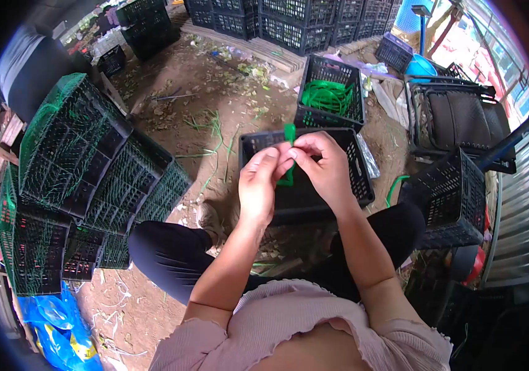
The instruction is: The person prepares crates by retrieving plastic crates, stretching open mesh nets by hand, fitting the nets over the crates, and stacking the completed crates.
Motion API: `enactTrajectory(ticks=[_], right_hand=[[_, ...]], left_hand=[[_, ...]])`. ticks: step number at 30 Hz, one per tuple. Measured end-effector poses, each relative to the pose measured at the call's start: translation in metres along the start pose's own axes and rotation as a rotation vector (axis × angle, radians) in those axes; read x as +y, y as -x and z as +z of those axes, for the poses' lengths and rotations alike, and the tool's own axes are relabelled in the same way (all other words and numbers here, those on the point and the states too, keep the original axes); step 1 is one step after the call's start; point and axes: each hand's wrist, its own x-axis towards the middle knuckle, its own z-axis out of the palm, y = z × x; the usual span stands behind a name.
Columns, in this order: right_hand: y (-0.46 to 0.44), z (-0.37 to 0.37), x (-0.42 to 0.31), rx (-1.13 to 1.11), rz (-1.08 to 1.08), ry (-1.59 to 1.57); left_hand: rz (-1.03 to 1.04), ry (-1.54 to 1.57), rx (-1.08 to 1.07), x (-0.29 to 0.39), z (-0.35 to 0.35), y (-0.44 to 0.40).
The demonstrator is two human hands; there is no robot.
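Both hands meet above a black plastic crate point(258, 143) between my knees. My left hand point(257, 182) is closed, its thumb and fingers pinching a green plastic strip point(290, 132). The fingertips of my right hand point(324, 166) are also pressed together on this strip, touching the left fingertips. One end of the strip stands up above the fingers, and another part hangs below them. My fingers hide the middle of it. Just beyond, a second black crate point(309, 117) holds a heap of similar green strips point(327, 96).
Black crates point(100, 157) with green netting stand stacked at the left. A person point(35, 71) is behind them. To the right are a folded black chair point(462, 114) and another crate point(447, 201). More crates point(289, 21) line the back. Leaf scraps point(215, 130) litter the dirt floor.
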Motion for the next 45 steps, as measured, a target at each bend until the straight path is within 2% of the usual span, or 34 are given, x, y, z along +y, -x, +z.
enactTrajectory(ticks=[5, 9, 13, 16, 18, 20, 22, 24, 27, 28, 29, 30, 33, 34, 35, 38, 40, 41, 42, 43, 44, 45], right_hand=[[0.016, 0.001, 0.006, -0.046, -0.007, 0.067], [0.021, -0.003, 0.007, -0.19, -0.1, 0.114], [0.028, -0.007, 0.014, -0.27, -0.135, 0.165], [0.032, -0.008, 0.016, -0.322, -0.127, 0.173], [0.033, -0.011, 0.02, -0.343, -0.145, 0.057], [0.046, -0.006, 0.023, -0.254, 0.402, -0.393], [0.046, -0.005, 0.015, -0.244, 0.41, -0.42], [0.049, 0.0, 0.027, -0.148, 0.425, -0.606], [0.049, -0.002, 0.025, -0.199, 0.459, -0.418], [0.052, 0.001, 0.028, -0.193, 0.442, -0.414], [0.05, -0.002, 0.026, -0.178, 0.434, -0.407], [0.052, -0.002, 0.03, -0.102, 0.401, -0.411], [0.053, -0.001, 0.036, 0.134, 0.34, -0.466], [0.052, -0.007, 0.039, 0.194, 0.382, -0.467], [0.05, -0.013, 0.038, 0.292, 0.421, -0.556], [0.049, -0.031, 0.042, 0.55, 0.537, -0.795], [0.047, -0.037, 0.03, 0.527, 0.531, -0.939], [0.045, -0.037, 0.024, 0.4, 0.527, -0.967], [0.044, -0.036, 0.02, 0.264, 0.518, -0.991], [0.049, -0.028, 0.034, 0.066, 0.274, -0.706], [0.047, -0.026, 0.033, -0.176, 0.184, -0.313], [0.042, -0.027, 0.026, -0.351, -0.129, -0.024]], left_hand=[[-0.192, 0.015, 0.032, -0.007, -0.018, 0.002], [-0.448, 0.201, -0.071, -0.007, -0.036, -0.001], [-0.481, 0.145, -0.147, -0.003, -0.039, 0.003], [-0.38, -0.178, -0.129, -0.006, -0.041, 0.006], [-0.304, -0.329, -0.106, -0.009, -0.046, 0.008], [-0.262, -0.339, -0.086, -0.012, -0.043, 0.013], [-0.125, -0.317, -0.057, -0.021, -0.038, 0.017], [-0.091, -0.299, -0.058, -0.029, -0.044, 0.015], [-0.007, -0.422, -0.096, -0.036, -0.042, 0.018], [-0.014, -0.4, -0.086, -0.035, -0.039, 0.017], [-0.093, -0.219, -0.029, -0.032, -0.035, 0.017], [-0.173, -0.035, 0.032, -0.028, -0.03, 0.018], [-0.262, 0.217, 0.103, -0.018, -0.03, 0.008], [-0.314, 0.51, -0.006, -0.024, -0.06, -0.006], [-0.264, 0.634, 0.163, -0.01, -0.061, -0.01], [-0.184, 0.841, 0.243, 0.039, -0.09, -0.031], [-0.21, 0.782, 0.061, 0.055, -0.091, -0.036], [-0.242, 0.832, 0.191, 0.057, -0.083, -0.037], [-0.146, 0.67, 0.443, 0.054, -0.069, -0.04], [-0.054, 0.41, 0.402, 0.047, -0.069, -0.039], [0.043, 0.153, 0.362, 0.039, -0.067, -0.04], [0.271, -0.246, 0.572, 0.032, -0.033, -0.038]])
